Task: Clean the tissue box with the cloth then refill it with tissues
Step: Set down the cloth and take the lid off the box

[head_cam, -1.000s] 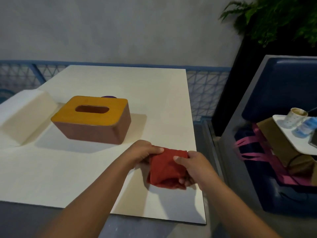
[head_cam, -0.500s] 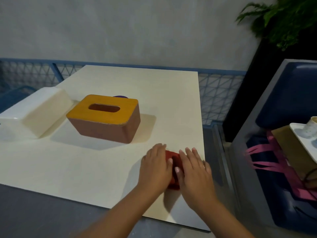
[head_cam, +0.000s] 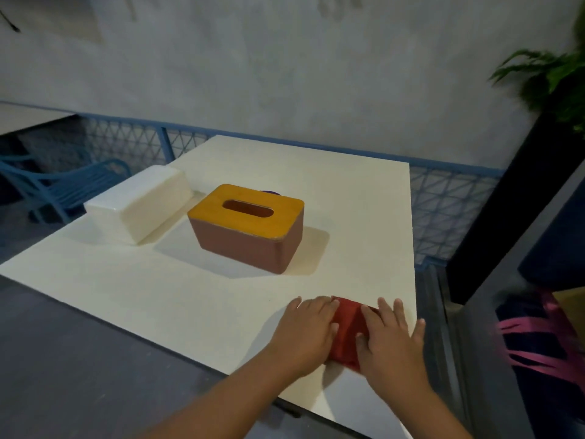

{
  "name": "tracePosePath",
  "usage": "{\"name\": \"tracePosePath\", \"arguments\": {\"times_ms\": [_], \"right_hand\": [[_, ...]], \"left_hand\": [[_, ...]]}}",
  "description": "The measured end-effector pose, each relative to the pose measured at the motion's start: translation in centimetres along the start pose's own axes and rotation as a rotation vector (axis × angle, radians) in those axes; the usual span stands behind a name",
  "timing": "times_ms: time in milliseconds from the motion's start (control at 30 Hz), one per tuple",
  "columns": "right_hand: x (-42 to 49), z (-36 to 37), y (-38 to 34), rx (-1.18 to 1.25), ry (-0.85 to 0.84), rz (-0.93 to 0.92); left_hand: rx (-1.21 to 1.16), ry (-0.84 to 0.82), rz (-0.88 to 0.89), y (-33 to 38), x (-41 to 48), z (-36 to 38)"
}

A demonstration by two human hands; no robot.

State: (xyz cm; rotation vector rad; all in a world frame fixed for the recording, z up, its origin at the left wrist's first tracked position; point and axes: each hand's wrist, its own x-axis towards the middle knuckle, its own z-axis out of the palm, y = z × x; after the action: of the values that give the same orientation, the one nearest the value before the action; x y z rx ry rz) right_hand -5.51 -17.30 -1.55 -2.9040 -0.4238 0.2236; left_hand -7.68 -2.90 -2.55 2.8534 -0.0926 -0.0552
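A folded red cloth lies on the white table near its front right corner. My left hand and my right hand lie flat on it with straight fingers, pressing it down, and cover most of it. The tissue box, brown with an orange-yellow lid and an oval slot, stands in the middle of the table, well beyond my hands. A white pack of tissues lies to the left of the box, close beside it.
A small purple thing peeks out behind the box. A blue mesh railing runs behind and right of the table. A blue chair stands at the left, a plant and a dark seat with pink straps at the right.
One second ago both hands held the cloth up between them. They set it on the table and now press on it flat. The camera view has swung left and up.
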Motion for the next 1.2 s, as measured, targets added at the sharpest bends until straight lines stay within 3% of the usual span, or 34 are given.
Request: {"name": "tracePosePath", "arguments": {"times_ms": [267, 600, 733, 1200], "right_hand": [[3.0, -2.1, -5.0, 0.220, 0.196, -0.062], [8.9, -3.2, -16.3, 0.478, 0.378, -0.013], [10.9, -3.4, -19.6, 0.342, 0.455, -0.040], [13.6, -2.9, -22.9, 0.177, 0.338, 0.091]], "left_hand": [[-0.107, 0.284, -0.018, -5.0, -0.2, -5.0], [-0.258, 0.644, -0.091, -17.5, 1.2, -12.7], [-0.287, 0.658, -0.070, -21.7, 3.2, -14.1], [-0.735, 0.423, -0.118, -27.1, 8.0, -13.2]]}}
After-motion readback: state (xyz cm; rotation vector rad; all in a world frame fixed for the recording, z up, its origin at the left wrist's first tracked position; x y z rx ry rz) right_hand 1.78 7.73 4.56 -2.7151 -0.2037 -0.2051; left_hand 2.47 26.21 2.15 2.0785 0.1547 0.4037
